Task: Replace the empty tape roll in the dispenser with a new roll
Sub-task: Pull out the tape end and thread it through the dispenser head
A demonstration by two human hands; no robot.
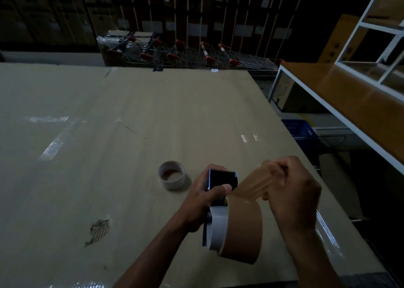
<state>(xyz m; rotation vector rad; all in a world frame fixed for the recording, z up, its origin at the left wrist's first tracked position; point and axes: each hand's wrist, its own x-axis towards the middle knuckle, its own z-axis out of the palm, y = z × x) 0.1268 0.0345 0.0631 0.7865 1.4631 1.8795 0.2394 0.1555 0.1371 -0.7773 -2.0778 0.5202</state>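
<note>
My left hand [204, 198] grips the blue and black tape dispenser [223, 179] above the table, its toothed blade pointing away from me. A full brown tape roll [242, 226] sits on the dispenser's hub, close to me. From that roll a stretch of brown tape [254, 184] runs up to the right, where my right hand [293, 191] pinches its free end. The empty tape roll [172, 175], a pale cardboard core, lies flat on the cardboard-covered table [109, 156] just left of the dispenser.
A torn patch [99, 231] marks the cardboard at the near left, and clear tape strips [55, 143] shine on it farther left. Shopping carts [185, 53] line the table's far edge. A wooden shelf with a white frame [341, 104] stands to the right.
</note>
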